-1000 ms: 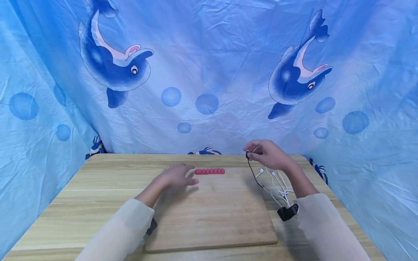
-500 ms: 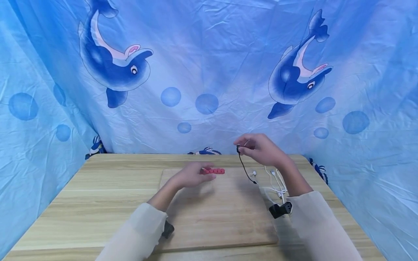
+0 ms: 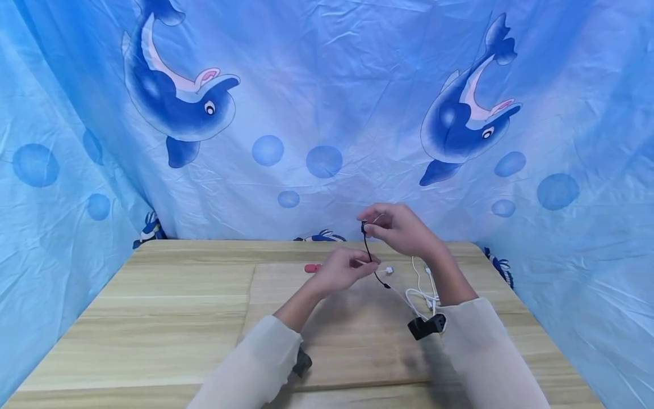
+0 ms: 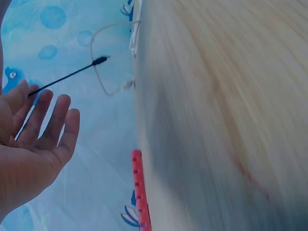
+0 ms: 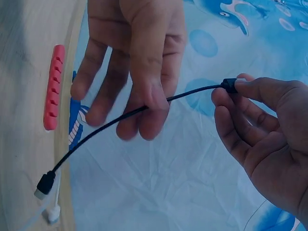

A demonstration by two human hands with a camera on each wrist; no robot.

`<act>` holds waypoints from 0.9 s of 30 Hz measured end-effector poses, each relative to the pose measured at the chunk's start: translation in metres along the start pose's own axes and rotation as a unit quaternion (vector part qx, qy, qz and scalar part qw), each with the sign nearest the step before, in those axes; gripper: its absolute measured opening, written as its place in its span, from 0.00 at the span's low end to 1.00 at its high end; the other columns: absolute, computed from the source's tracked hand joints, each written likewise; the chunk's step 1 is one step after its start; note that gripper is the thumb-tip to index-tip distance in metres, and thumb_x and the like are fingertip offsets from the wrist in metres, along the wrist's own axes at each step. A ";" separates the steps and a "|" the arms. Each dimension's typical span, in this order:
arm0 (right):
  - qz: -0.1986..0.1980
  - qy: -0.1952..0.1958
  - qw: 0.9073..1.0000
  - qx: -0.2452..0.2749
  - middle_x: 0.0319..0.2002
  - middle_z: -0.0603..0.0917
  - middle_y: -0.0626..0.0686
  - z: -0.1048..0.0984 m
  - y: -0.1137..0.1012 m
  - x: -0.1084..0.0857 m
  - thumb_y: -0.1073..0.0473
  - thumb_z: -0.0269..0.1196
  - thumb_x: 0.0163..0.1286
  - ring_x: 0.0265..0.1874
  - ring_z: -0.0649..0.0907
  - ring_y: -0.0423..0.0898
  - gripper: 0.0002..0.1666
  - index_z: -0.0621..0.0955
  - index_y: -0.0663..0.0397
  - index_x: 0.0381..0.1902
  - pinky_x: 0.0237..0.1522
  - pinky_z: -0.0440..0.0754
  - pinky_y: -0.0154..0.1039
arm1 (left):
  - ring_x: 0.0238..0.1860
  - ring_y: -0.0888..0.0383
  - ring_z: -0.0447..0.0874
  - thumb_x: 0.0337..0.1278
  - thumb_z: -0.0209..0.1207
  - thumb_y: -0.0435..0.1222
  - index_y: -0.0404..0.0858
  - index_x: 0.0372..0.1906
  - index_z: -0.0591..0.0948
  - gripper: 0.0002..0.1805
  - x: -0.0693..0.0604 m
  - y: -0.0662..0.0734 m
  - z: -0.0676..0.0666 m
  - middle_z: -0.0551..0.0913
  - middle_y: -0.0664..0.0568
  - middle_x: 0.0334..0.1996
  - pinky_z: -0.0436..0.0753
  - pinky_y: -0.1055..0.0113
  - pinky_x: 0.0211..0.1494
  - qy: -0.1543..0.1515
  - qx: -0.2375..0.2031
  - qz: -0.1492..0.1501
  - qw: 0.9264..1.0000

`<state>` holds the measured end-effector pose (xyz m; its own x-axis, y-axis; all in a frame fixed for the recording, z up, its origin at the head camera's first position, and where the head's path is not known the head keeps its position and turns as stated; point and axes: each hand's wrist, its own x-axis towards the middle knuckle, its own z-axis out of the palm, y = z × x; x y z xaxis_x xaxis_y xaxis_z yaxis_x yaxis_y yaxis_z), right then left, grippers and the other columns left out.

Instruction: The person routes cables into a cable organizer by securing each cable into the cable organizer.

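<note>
Both hands have drawn together since half a second ago: the left hand has travelled rightward past the red strip to meet the black cable, while the right hand has shifted a little left, carrying the cable with it. The lower end of the cable has moved left too, and the white cables nearby have been drawn the same way.

Everything can be placed by the wooden board. Above its far right part, the right hand pinches the black plug at the top of the cable, thumb and index finger closed on it, the other fingers loosely bent. Lower and to the left, also above the board, the left hand has the middle of the cable between thumb and fingertips, with its remaining fingers spread and slightly bent; how firmly it grips cannot be told. The cable bows down through the left hand to a second black connector with a metal tip.

The red strip, notched along one side, lies along the board's far edge, partly covered by the left hand in the head view. A white connector is near the board's far right corner, and the white cables lie looped around the board's right edge. The board rests on a pale worktop; behind it hangs a blue curtain printed with dolphins.
</note>
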<state>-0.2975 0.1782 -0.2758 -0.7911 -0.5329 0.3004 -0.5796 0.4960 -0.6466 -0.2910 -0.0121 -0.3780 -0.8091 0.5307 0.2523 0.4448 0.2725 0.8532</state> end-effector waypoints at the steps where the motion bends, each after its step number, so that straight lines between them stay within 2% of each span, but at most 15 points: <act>1: 0.001 0.001 1.000 0.004 0.46 0.88 0.55 0.000 0.002 0.000 0.65 0.63 0.75 0.42 0.89 0.51 0.13 0.84 0.57 0.55 0.46 0.88 0.49 | 0.38 0.62 0.84 0.72 0.62 0.40 0.43 0.47 0.90 0.09 0.001 0.000 0.002 0.89 0.57 0.39 0.84 0.68 0.43 0.000 0.000 0.000 1.000; 5: 0.007 0.008 1.000 0.022 0.46 0.87 0.58 0.001 0.008 0.000 0.67 0.62 0.75 0.42 0.89 0.51 0.13 0.83 0.59 0.55 0.46 0.88 0.49 | 0.33 0.55 0.82 0.72 0.62 0.38 0.38 0.42 0.89 0.09 0.001 0.000 0.003 0.88 0.49 0.33 0.81 0.70 0.35 -0.004 -0.004 -0.008 1.000; 9: 0.011 0.016 0.999 0.042 0.46 0.86 0.59 0.004 0.014 0.002 0.67 0.62 0.75 0.42 0.89 0.51 0.13 0.83 0.59 0.55 0.45 0.89 0.46 | 0.38 0.48 0.87 0.72 0.62 0.37 0.37 0.44 0.88 0.09 -0.002 -0.001 -0.001 0.89 0.45 0.36 0.85 0.68 0.38 -0.001 -0.021 -0.038 0.999; 12: 0.011 0.025 0.998 0.055 0.45 0.86 0.60 0.008 0.020 0.004 0.68 0.62 0.74 0.42 0.89 0.55 0.13 0.83 0.60 0.54 0.44 0.89 0.46 | 0.39 0.49 0.89 0.72 0.62 0.37 0.37 0.47 0.87 0.09 -0.007 -0.002 -0.004 0.90 0.44 0.39 0.88 0.64 0.40 0.006 -0.049 -0.072 0.996; 16: 0.017 0.030 0.997 0.067 0.45 0.86 0.61 0.016 0.029 0.008 0.69 0.62 0.74 0.43 0.88 0.60 0.13 0.83 0.62 0.54 0.46 0.89 0.51 | 0.38 0.53 0.89 0.70 0.64 0.36 0.35 0.49 0.83 0.10 -0.015 -0.004 -0.006 0.90 0.39 0.41 0.90 0.61 0.42 0.028 -0.101 -0.116 0.988; 19: 0.032 0.030 0.997 0.067 0.46 0.85 0.61 0.023 0.037 0.011 0.69 0.62 0.74 0.42 0.89 0.58 0.13 0.82 0.62 0.55 0.47 0.88 0.53 | 0.36 0.54 0.89 0.69 0.65 0.35 0.35 0.47 0.82 0.09 -0.021 -0.006 -0.006 0.89 0.38 0.41 0.90 0.57 0.44 0.049 -0.133 -0.150 0.978; 24: 0.053 0.027 0.997 0.057 0.44 0.86 0.59 0.037 0.051 0.017 0.68 0.61 0.75 0.38 0.88 0.50 0.12 0.82 0.62 0.54 0.43 0.88 0.46 | 0.32 0.55 0.89 0.67 0.66 0.33 0.33 0.43 0.84 0.06 -0.026 -0.010 -0.005 0.89 0.42 0.36 0.90 0.51 0.47 0.081 -0.155 -0.187 0.967; 27: 0.047 0.024 0.997 0.057 0.43 0.86 0.61 0.045 0.059 0.020 0.70 0.61 0.74 0.38 0.88 0.54 0.12 0.81 0.65 0.53 0.44 0.88 0.47 | 0.31 0.54 0.89 0.66 0.66 0.31 0.32 0.41 0.85 0.05 -0.027 -0.013 -0.002 0.89 0.45 0.33 0.90 0.53 0.44 0.098 -0.158 -0.200 0.962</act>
<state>-0.3390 0.1658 -0.3399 -0.8506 -0.4533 0.2663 -0.4792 0.4599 -0.7476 -0.2753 -0.0316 -0.3948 -0.9618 0.2645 -0.0709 -0.0315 0.1503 0.9881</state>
